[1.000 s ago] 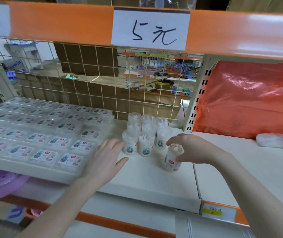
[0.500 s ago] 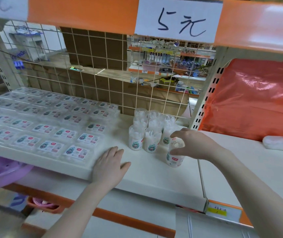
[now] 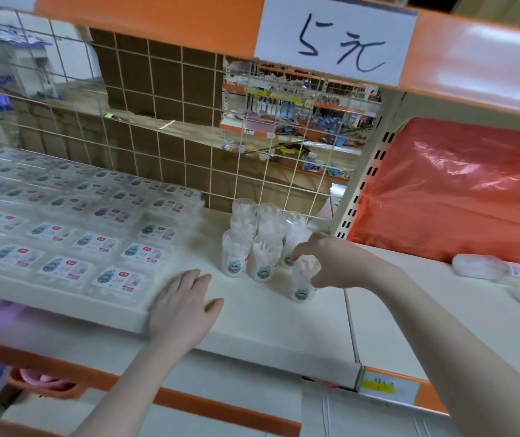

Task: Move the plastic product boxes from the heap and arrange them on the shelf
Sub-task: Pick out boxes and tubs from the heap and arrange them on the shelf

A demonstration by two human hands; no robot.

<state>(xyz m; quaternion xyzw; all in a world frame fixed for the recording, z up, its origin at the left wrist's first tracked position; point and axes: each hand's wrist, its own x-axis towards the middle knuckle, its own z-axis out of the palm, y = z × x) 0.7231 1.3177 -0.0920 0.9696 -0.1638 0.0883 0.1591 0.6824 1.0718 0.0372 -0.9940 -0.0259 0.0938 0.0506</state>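
A clear round plastic box (image 3: 303, 283) stands upright on the white shelf (image 3: 271, 329), at the right front of a cluster of several like boxes (image 3: 254, 238). My right hand (image 3: 334, 263) is over its top, fingers curled down around the lid. My left hand (image 3: 184, 305) lies flat on the shelf, palm down, beside rows of flat clear boxes (image 3: 72, 244) with labels that fill the shelf's left part.
A wire grid (image 3: 164, 127) backs the shelf. A perforated upright (image 3: 363, 171) divides it from the right bay, where a red plastic bag (image 3: 460, 190) and a few loose clear boxes (image 3: 489, 271) lie. An orange rail with a price sign (image 3: 336, 42) hangs overhead.
My right hand has shifted the round box slightly and now sits more on its top. My left hand slid back toward the shelf's front edge. The view has moved closer and to the left.
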